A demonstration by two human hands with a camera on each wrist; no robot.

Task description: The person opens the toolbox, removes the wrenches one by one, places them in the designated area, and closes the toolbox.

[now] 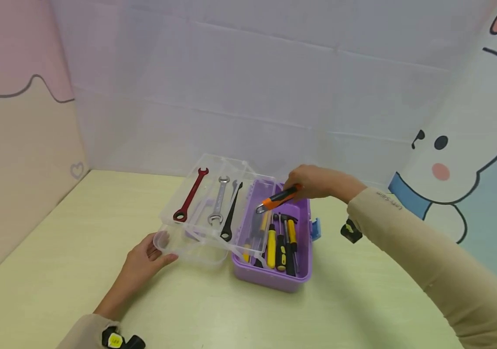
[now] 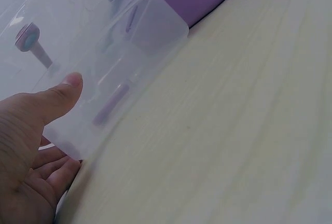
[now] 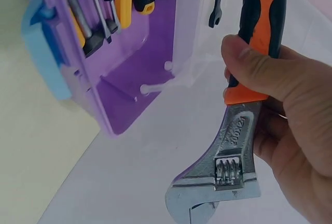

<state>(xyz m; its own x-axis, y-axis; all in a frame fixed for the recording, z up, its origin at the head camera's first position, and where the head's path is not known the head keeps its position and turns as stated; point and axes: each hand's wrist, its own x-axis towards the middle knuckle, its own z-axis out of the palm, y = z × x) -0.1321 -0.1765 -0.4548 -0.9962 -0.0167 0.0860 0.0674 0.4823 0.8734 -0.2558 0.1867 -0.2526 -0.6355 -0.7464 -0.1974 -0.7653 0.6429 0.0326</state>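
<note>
My right hand (image 1: 311, 182) grips an adjustable wrench (image 3: 241, 125) by its orange and black handle, over the far end of the purple toolbox (image 1: 270, 281). Its steel head shows in the right wrist view. My left hand (image 1: 143, 259) holds the corner of the clear plastic lid (image 2: 140, 42), thumb on one side and fingers on the other. Above the lid, a clear tray (image 1: 196, 228) bears a red wrench (image 1: 191, 194), a silver wrench (image 1: 219, 201) and a black wrench (image 1: 231, 215). Inside the toolbox lie a hammer (image 1: 292, 232) and several yellow and black handled tools.
A blue latch (image 1: 315, 229) sticks out from the toolbox's right side. The pale wooden tabletop (image 1: 213, 310) runs back to a white cloth wall (image 1: 231, 87). Cartoon-printed panels stand at left and right.
</note>
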